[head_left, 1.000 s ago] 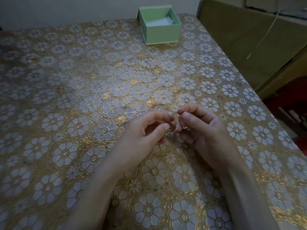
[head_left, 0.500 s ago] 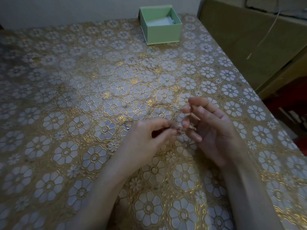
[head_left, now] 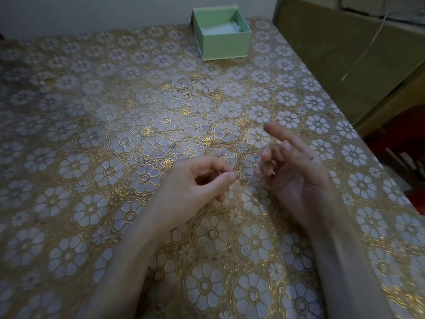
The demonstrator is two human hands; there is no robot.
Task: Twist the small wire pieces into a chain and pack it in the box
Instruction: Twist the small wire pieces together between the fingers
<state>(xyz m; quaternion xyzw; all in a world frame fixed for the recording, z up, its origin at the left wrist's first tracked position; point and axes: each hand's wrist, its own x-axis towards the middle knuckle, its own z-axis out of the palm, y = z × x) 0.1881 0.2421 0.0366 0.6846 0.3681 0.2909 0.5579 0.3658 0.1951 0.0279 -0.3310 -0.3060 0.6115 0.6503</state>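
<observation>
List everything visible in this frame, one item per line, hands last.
box: one, pale green, open, far edge of table; something white inside
tablecloth: one, gold and white flower pattern, covers table
board: one, olive-brown, right of table
cord: one, pale, hanging in front of board
wire: too thin and blurred to count; thought to be between the hands
left hand: thumb and forefinger pinched
right hand: forefinger straight, other fingers curled

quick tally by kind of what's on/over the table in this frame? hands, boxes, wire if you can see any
hands: 2, left hand, right hand
boxes: 1, green box, open, at the far edge of the table
wire pieces: cannot count; too thin and blurred between the fingertips
Total countable: 3
</observation>
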